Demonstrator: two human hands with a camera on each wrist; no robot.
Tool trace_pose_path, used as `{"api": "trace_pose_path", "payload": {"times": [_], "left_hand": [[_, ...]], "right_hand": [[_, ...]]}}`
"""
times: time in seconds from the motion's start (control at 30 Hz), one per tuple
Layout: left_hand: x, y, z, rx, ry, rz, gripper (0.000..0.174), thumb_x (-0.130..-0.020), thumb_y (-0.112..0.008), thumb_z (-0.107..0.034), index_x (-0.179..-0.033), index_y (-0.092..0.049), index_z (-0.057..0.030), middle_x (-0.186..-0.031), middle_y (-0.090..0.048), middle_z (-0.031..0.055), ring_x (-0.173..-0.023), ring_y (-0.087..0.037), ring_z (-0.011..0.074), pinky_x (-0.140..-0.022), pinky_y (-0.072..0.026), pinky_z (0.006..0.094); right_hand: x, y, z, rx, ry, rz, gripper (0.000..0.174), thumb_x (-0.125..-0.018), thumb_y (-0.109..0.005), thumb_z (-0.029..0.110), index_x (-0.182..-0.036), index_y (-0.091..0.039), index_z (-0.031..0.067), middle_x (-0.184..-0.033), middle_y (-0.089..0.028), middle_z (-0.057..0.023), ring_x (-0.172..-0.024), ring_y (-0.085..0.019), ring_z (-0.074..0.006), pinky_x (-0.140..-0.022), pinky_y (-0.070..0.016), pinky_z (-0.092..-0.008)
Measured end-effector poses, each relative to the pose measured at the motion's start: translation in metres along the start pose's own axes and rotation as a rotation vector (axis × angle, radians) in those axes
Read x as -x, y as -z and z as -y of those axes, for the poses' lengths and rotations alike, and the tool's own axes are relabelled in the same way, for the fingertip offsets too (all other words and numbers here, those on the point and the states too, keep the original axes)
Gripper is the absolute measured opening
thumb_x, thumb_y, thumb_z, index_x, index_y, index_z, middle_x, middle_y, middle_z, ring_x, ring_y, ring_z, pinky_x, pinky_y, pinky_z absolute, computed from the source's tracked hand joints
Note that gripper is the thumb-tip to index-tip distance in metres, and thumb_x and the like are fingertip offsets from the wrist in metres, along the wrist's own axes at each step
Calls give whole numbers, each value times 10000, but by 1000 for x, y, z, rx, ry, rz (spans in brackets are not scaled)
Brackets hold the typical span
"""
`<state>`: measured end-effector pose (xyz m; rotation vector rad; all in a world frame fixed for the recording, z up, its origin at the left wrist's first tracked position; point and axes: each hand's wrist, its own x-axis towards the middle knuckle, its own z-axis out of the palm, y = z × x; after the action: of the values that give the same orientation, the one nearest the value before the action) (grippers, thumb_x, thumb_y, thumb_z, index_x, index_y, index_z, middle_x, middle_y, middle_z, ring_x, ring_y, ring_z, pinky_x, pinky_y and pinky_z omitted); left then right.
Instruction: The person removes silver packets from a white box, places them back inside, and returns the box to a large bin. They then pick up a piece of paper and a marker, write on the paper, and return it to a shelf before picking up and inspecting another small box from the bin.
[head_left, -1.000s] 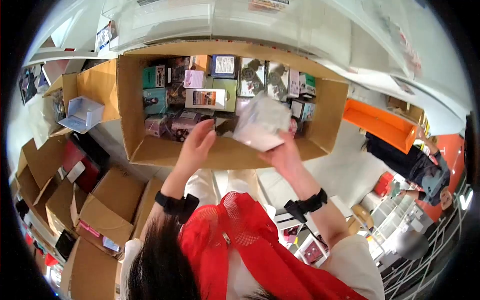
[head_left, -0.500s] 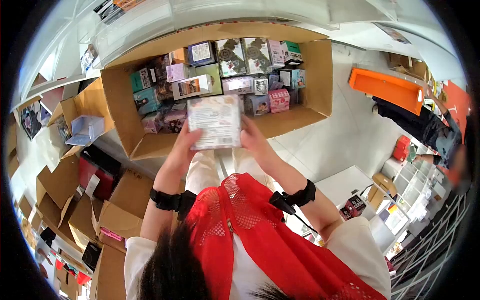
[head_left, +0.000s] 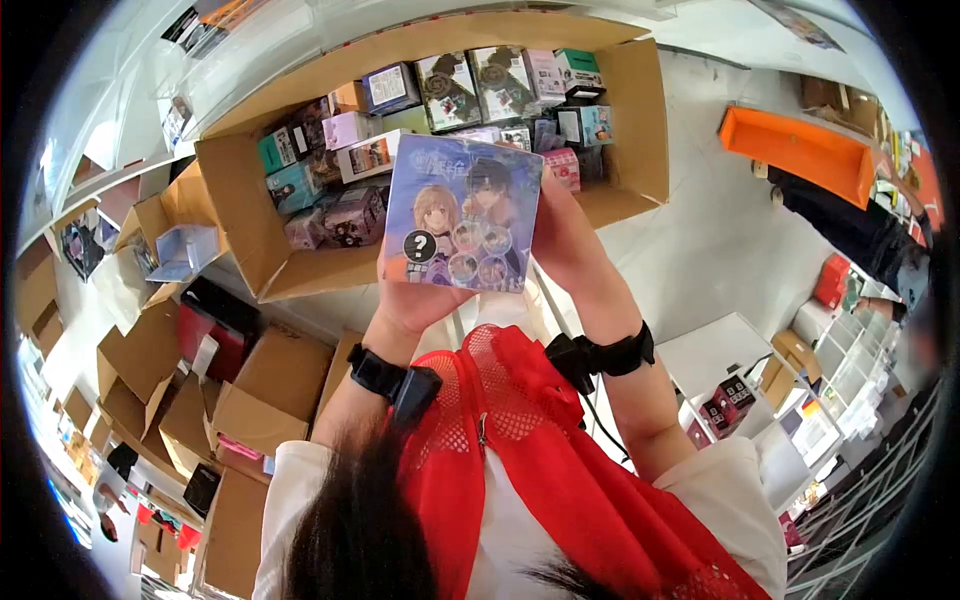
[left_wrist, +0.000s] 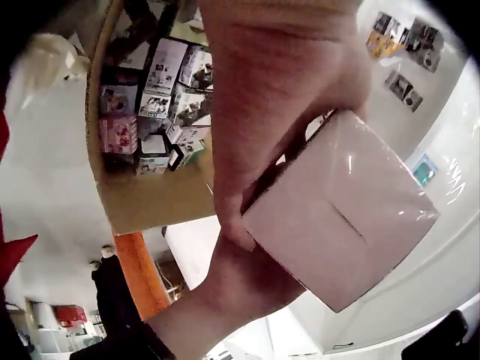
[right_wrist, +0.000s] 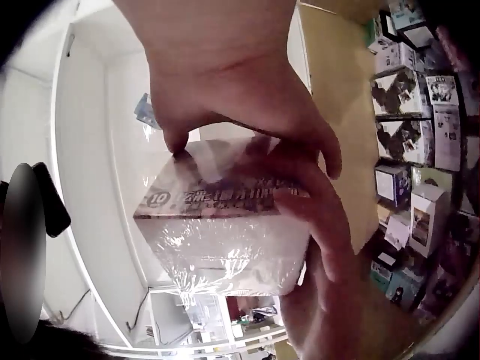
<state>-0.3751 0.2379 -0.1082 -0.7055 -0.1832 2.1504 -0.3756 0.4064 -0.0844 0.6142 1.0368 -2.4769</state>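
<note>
Left hand holds the blue box at its lower left, right hand its right side; I see its face squarish; the carton lies beyond.

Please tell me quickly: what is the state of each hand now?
Left hand: closed, holding the square, blue-purple printed cardboard box in shiny clear wrap.
Right hand: closed, holding the same box.

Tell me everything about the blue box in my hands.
The box, apparently closed cardboard in glossy clear wrap, shows the head view its bluish face: two cartoon characters, round portraits, a white question mark on black. Another face is mostly plain, pale. The left hand and right hand grip it; from above, it overlaps the open carton.
</note>
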Motion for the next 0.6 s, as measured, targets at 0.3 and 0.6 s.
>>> {"api": "trace_pose_path", "payload": {"times": [0.3, 0.6], "left_hand": [[-11, -4, 16, 18, 51, -73, 681, -820, -420, -532, -1344, -280, -120, -1365, -303, 159, -1214, -305, 434, -928, -275, 634], [-3, 25, 20, -357, 14, -302, 500, -900, -408, -348, -1295, -331, -52, -1298, -407, 132, -1141, -455, 288, -928, -416, 454]], "right_hand": [[12, 23, 8, 107, 5, -70, 377, -898, -461, 339, -1147, -465, 56, -924, -552, 5, -821, -508, -59, -711, -427, -224], [16, 8, 44, 618, 116, -252, 363, -774, -664, 308, -916, -564, -11, -704, -550, -45, -531, -511, -71, -424, -403, -221]]}}
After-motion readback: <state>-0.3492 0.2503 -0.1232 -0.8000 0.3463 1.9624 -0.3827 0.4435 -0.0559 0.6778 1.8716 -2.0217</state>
